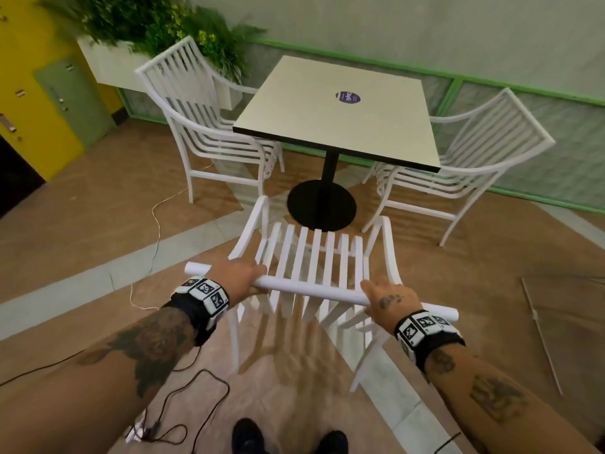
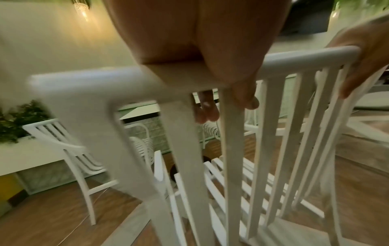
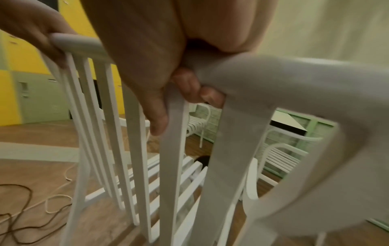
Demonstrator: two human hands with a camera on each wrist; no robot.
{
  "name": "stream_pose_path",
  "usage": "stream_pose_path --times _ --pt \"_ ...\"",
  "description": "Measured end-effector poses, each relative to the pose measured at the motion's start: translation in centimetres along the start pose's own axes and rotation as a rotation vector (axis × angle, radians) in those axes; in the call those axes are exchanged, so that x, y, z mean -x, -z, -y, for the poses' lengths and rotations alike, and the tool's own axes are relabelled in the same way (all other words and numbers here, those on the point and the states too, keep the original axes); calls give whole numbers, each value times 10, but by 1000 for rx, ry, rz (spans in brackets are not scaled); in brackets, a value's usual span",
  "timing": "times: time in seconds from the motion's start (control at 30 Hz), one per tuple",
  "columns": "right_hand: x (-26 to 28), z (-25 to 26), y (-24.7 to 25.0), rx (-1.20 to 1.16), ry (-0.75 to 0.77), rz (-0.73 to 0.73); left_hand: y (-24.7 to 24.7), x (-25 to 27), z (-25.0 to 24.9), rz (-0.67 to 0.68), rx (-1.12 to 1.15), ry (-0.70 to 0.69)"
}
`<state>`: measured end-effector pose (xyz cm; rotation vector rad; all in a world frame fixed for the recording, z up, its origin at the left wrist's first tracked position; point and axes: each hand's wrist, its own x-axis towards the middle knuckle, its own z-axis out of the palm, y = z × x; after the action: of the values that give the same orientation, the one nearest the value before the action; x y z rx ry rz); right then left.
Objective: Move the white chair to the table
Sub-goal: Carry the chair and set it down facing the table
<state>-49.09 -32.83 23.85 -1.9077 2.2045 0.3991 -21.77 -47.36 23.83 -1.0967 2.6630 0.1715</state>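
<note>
The white chair (image 1: 314,257) stood just short of the bench (image 1: 337,116), its seat facing the bench's black pedestal base (image 1: 322,204), its front edge near that base. Both hands gripped its top rail: the left hand (image 1: 240,278) and the right hand (image 1: 388,298) each had fingers curled over the rail. Two other white chairs (image 1: 209,132) flanked the bench. The carry looked nearly done; the next move probably called for pushing the chair forward under the bench's near edge, clear of the base.
</note>
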Motion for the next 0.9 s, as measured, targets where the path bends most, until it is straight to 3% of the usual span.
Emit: stream_pose_path --times 0.17,0.37,0.6,0.9 --pt "-5 -2 -28 -15 -57 51 -19 -7 -5 89 -21 56" --pt "3 4 -70 -67 -161 108 -55 -10 -10 157 -10 -1" --pt "-4 12 -61 -47 -225 147 -51 -27 -4 224 -56 -40" --pt "-77 -19 -28 -39 -228 164 -27 -98 14 210 -19 -10"
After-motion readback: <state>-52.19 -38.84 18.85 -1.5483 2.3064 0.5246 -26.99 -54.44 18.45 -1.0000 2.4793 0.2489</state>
